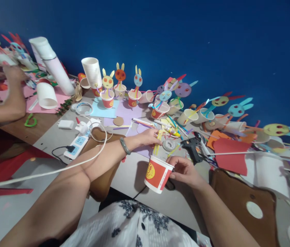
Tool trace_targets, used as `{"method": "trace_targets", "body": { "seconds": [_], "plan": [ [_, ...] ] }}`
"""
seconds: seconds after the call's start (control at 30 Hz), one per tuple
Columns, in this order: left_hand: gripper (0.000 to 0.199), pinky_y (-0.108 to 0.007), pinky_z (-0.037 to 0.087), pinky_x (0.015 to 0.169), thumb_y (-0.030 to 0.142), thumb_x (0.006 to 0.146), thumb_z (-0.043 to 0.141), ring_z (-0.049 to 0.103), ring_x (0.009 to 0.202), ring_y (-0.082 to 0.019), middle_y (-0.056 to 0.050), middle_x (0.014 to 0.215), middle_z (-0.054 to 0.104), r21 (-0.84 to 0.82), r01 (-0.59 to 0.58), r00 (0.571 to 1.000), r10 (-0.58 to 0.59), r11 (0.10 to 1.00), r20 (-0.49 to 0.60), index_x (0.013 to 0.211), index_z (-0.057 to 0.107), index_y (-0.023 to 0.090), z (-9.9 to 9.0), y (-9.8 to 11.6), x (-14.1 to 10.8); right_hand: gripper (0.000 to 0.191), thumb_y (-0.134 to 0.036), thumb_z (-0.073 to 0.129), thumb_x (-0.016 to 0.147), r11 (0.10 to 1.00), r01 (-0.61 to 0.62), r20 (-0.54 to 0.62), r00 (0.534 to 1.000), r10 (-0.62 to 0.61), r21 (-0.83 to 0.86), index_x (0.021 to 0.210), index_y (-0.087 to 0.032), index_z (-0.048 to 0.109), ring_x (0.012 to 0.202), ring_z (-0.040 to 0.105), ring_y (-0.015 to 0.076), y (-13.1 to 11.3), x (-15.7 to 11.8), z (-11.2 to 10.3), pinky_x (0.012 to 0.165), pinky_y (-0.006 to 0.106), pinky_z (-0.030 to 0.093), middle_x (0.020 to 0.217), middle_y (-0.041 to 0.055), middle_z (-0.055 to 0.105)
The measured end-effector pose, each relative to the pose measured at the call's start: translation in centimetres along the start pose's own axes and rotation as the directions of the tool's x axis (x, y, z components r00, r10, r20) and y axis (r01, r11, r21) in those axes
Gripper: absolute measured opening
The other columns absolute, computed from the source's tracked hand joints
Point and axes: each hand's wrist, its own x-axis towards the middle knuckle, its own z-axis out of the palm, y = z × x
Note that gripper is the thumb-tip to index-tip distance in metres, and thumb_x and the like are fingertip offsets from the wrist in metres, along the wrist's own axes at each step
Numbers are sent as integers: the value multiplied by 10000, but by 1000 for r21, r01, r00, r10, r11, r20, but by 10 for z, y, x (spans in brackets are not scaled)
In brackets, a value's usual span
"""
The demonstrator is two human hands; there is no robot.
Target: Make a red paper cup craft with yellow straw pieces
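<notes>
A red and white paper cup point(159, 174) with a yellow round print is held upright in front of me, above the table's near edge. My right hand point(184, 169) grips the cup by its right side near the rim. My left hand point(150, 137), with a bracelet at the wrist, pinches thin yellow strips point(157, 148) just beyond the cup's rim. Whether the strips' lower ends reach into the cup, I cannot tell. A roll of clear tape point(170, 145) and a black glue gun point(192, 149) lie just beyond my right hand.
Paper cups with rabbit-faced figures point(108, 82) line the blue wall. A stack of cups point(91, 72), a power strip point(77, 144) and a white cable point(101, 149) are at left. Red paper point(231, 156) lies at right. Another person's arms point(8, 99) work at far left.
</notes>
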Motion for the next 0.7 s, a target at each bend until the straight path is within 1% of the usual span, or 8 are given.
{"method": "trace_targets", "body": {
  "seconds": [0.07,0.17,0.23,0.3,0.4,0.47,0.6,0.7],
  "plan": [
    [303,-200,445,527,94,708,724,572,531,-88,42,690,614,4,5,1000,-5,1000,2,942,542,158,0,1,-1,277,-398,883,749,1000,22,11,1000,-22,-6,785,-218,676,670,641,182,0,1,-1,600,328,514,778,52,711],
    [305,-195,447,517,89,715,717,574,528,-88,51,672,603,23,9,1000,-8,1000,-12,957,544,154,1,2,-1,271,-415,876,755,998,61,61,996,-60,-12,827,-222,700,716,665,195,-1,3,-1,646,343,526,803,64,726],
    [301,-189,443,506,81,714,717,562,514,-81,60,652,590,39,7,1000,-6,999,-21,954,550,151,1,2,-1,267,-432,866,766,998,59,69,996,-57,-23,842,-230,710,723,668,197,-1,3,0,660,349,529,804,65,728],
    [293,-185,443,500,69,711,717,552,499,-76,68,625,577,49,9,1000,-8,999,-30,941,554,149,2,2,0,266,-447,858,774,999,36,59,998,-34,-28,814,-233,705,704,662,193,-1,2,1,642,343,526,786,61,722],
    [277,-194,458,497,52,715,710,573,504,-90,57,616,594,59,19,999,-16,998,-48,918,550,149,2,1,2,296,-480,854,766,1000,13,-1,1000,-13,-13,777,-237,686,647,631,181,0,-1,1,569,325,505,764,57,704],
    [280,-197,462,494,43,716,710,589,512,-100,48,621,609,64,20,998,-17,998,-54,926,557,147,2,1,2,319,-502,860,746,1000,18,-73,997,-19,-13,781,-240,682,632,619,185,2,-2,0,537,325,495,759,57,692],
    [300,-196,461,495,40,708,727,598,507,-104,50,615,610,76,12,998,-7,997,-55,931,558,148,1,1,1,348,-535,846,745,994,99,-170,980,-106,-52,759,-231,676,663,627,190,4,0,-8,584,330,504,744,47,679],
    [288,-194,459,504,47,716,728,600,507,-102,50,612,609,77,4,997,1,997,-73,893,530,157,0,0,2,390,-576,825,744,990,132,-229,964,-139,-46,727,-227,653,623,591,175,4,2,-11,584,318,475,690,28,650]
  ]
}}
